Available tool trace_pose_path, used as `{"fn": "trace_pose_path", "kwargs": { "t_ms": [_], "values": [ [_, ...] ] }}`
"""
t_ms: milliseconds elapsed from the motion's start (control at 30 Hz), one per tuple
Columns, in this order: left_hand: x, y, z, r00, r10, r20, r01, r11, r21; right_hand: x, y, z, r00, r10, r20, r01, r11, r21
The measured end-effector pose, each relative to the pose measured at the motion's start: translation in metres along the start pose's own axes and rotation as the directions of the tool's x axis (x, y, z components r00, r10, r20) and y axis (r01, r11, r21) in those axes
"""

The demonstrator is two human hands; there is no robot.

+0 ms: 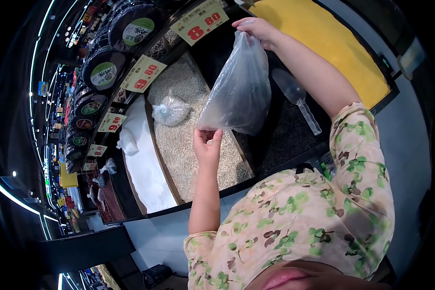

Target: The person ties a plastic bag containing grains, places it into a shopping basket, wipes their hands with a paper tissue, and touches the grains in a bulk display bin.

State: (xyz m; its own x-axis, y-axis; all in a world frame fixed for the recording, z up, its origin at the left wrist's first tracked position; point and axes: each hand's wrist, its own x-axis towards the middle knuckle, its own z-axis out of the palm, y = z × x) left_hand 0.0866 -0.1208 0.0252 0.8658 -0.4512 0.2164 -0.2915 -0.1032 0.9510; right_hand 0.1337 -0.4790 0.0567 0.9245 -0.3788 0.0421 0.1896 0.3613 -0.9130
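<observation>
**Clear bag (241, 89) held out, nothing seen inside**

My left hand (207, 146) is narrow, thumb and curled fingers holding the bag's lower edge. From there the plastic stretches up to my right hand (256, 32), which pinches its upper end. I judge this an early stage: the bag is in hand and spread, but I make out no grain in it, and I cannot tell whether its mouth is parted.

Beside my right forearm (314, 72), a clear scoop (290, 87) lies on black grain (275, 150), touched by neither hand. Beneath my left hand is pale grain (227, 166); on it, left of that hand and slightly beyond, rests a knotted bag (171, 111) with something in it. Left of my left forearm (204, 193), a fine white product (150, 171) bears a small white bag (127, 141).

Past my right hand spreads yellow grain (319, 38). Farther off, to that hand's left, stand price signs (199, 21), then dark round packs (139, 31).
</observation>
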Motion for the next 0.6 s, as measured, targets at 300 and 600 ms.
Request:
{"fn": "trace_pose_path", "kwargs": {
  "t_ms": [300, 600],
  "values": [
    [0.003, -0.040, 0.024, 0.946, -0.293, 0.139, 0.203, 0.869, 0.452, -0.003, -0.004, 0.009, 0.998, 0.047, -0.031, -0.046, 0.998, 0.031],
    [0.012, -0.064, 0.027, 0.943, -0.253, 0.215, 0.158, 0.912, 0.380, 0.001, -0.007, 0.014, 0.999, 0.034, 0.022, -0.032, 0.996, -0.078]
  ]
}}
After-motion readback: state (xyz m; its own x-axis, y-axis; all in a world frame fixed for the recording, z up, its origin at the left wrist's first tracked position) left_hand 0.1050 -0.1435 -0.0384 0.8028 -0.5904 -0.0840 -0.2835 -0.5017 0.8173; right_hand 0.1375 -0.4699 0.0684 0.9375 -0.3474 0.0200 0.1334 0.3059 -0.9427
